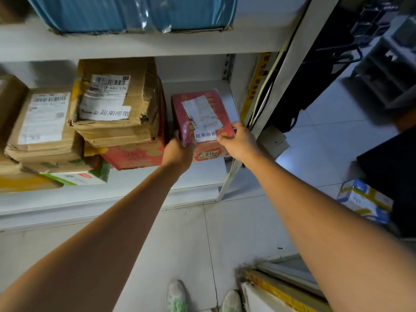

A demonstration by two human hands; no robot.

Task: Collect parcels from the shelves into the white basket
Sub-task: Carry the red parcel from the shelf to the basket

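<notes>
1. The red parcel (pixel 202 113) is at the right end of the lower shelf (pixel 198 176), close to the shelf's white side post.
2. The left hand (pixel 179 152) holds the front left corner of the red parcel, with its fingers curled round the edge.
3. The right hand (pixel 238 141) holds the front right corner, with its thumb on top.
4. Both arms are stretched out to the shelf.
5. A white label (pixel 206 135) with black writing is stuck on the top of the red parcel, between the two hands.
6. I cannot tell if the red parcel rests on the shelf or is lifted a little.
7. Just to its left is a crushed brown box (pixel 117 104) lying on a flat red box (pixel 135 155).
8. Farther left is another brown box (pixel 42 122) with a white label.
9. On the upper shelf are blue parcels (pixel 135 12) wrapped in shiny plastic.
10. Two light shoes (pixel 176 296) stand on the tiled floor (pixel 191 244) below.
11. A white, blue and yellow box (pixel 364 201) sits on the floor at the right, well apart from the shelf.
</notes>
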